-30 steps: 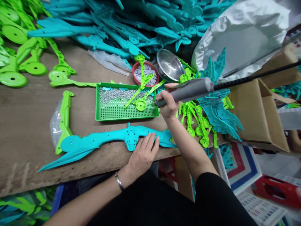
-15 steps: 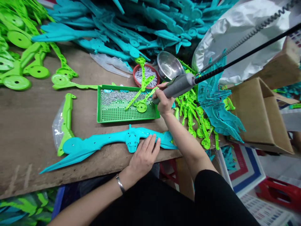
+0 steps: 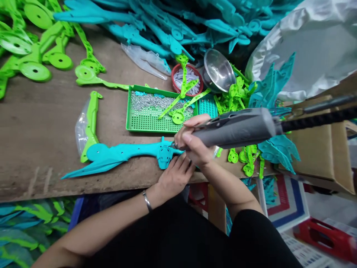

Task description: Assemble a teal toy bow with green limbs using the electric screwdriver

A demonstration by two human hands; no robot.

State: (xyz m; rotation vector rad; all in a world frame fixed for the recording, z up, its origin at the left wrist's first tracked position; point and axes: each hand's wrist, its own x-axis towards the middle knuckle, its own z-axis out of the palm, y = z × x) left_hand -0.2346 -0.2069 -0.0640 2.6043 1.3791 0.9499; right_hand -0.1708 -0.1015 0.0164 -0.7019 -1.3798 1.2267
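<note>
A long turquoise plastic toy part (image 3: 136, 149) with a pointed blade-like end lies along the table's front edge. My left hand (image 3: 177, 173) rests flat on its right portion, fingers stretched over it; the fingertips are partly hidden. My right hand (image 3: 196, 143) is wrapped round a grey electric screwdriver (image 3: 237, 128). The screwdriver's tip points left and down, close to the part's central hub (image 3: 164, 156); whether it touches a screw cannot be seen. Just behind is a green perforated tray (image 3: 139, 123) with many small screws (image 3: 150, 102) and lime-green pieces (image 3: 177, 117) on top.
A red basket (image 3: 174, 83) of pale pieces and a steel bowl (image 3: 219, 70) stand behind the tray. Turquoise parts (image 3: 156, 33) are heaped at the back, lime-green ones (image 3: 36, 70) at left. A cardboard box (image 3: 312, 145) stands at right. A lime-green curved part (image 3: 91, 123) lies left.
My right hand has brought the screwdriver from over the tray down and toward me, to the turquoise part. My left hand stays on the part. The whole view has shifted somewhat.
</note>
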